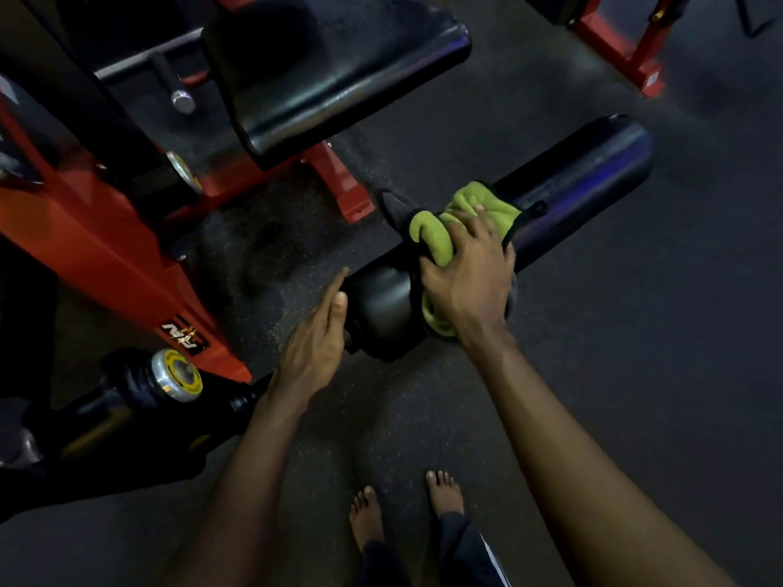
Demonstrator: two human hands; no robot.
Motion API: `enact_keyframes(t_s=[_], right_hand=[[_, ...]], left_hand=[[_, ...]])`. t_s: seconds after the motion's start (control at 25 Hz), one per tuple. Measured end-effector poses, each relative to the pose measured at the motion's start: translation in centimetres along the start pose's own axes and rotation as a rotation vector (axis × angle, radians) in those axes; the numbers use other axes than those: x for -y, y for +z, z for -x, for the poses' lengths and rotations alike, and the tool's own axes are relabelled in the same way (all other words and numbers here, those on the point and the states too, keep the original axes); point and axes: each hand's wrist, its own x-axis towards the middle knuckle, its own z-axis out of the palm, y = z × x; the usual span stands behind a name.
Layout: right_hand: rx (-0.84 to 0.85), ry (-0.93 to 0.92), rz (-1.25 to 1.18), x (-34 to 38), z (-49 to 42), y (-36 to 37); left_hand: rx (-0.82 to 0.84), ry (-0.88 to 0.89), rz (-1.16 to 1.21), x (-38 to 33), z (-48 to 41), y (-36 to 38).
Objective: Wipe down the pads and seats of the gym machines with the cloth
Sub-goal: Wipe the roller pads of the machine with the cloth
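Roller pad (572, 171) lies near-L to far-R, R hand (470, 273) gripping cloth (478, 197)

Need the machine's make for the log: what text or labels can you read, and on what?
"FAN", roughly: white logo on the red frame, tilted, uncertain.
The yellow round sticker on the pivot cap: too blurred to read.
Nothing else legible.

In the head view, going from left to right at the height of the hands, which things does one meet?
Red machine frame → left hand → near end of the roller pad → right hand holding the green cloth → the pad's bare far end.
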Motion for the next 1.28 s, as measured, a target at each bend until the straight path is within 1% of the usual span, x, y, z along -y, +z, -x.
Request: enact_keyframes(t_s=[0.04,0.12,0.24,0.32,0.36,0.44,0.52,0.56,0.64,0.72,0.76,0.8,0.84,0.92,1.0,1.04,1.12,1.24,1.28], right_hand=[[-0.016,0.040,-0.001,0.5,0.4,0.2],[-0.029,0.049,-0.041,1.7,3.0,0.8],[0.028,-0.069,-0.102,2.7,8.0,1.3],[0.037,-0.128,-0.092,2.2,7.7,1.3],[0.016,-0.116,-0.081,2.0,6.4,1.3],[-0.042,0.000,-0.058,1.9,3.8,1.2],[-0.070,0.095,-0.028,2.6,3.2,1.2],[-0.054,0.071,-0.004,3.1,4.0,1.3],[0.050,-0.109,0.039,4.0,6.3,1.4],[0.139,-0.296,0.065,3.8,7.5,1.3],[0.149,-0.334,0.071,3.3,7.2,1.2],[0.140,-0.327,0.071,2.7,6.5,1.0],[0.109,-0.275,0.063,1.9,5.7,0.8],[-0.019,-0.088,-0.010,0.0,4.0,0.4],[-0.157,0.056,-0.138,-1.3,3.2,0.5],[-0.190,0.081,-0.180,-1.4,3.4,0.8],[-0.189,0.052,-0.199,-1.2,4.3,1.4],[-0.100,-0.086,-0.198,-2.5,5.4,1.0],[-0.097,-0.114,-0.208,-3.3,5.1,0.7]], left_hand=[[0.015,0.000,-0.026,0.3,0.2,-0.2],[0.031,-0.017,-0.124,1.1,1.0,-0.5],[-0.033,-0.001,-0.406,2.6,2.6,-0.4],[-0.080,0.056,-0.484,3.4,3.3,-0.5],[-0.084,0.079,-0.484,3.6,3.2,-0.5],[-0.072,0.104,-0.484,3.8,2.9,-0.5],[-0.111,0.103,-0.538,4.1,3.2,-0.4],[-0.154,0.106,-0.569,4.4,3.6,-0.3],[-0.203,0.108,-0.619,4.9,4.1,0.0],[-0.194,0.111,-0.609,5.1,4.3,0.1],[-0.185,0.112,-0.594,4.9,4.4,0.0],[-0.178,0.105,-0.573,4.6,4.4,-0.1],[-0.168,0.095,-0.542,4.4,4.5,-0.3],[-0.155,0.097,-0.456,4.0,4.6,-0.6],[-0.157,0.181,-0.316,2.9,4.2,-0.4],[-0.141,0.236,-0.251,2.2,3.8,-0.1],[-0.117,0.279,-0.225,0.5,2.8,1.2],[-0.193,0.215,-0.207,-1.2,2.0,3.0],[-0.217,0.200,-0.208,-1.5,1.9,3.2]])
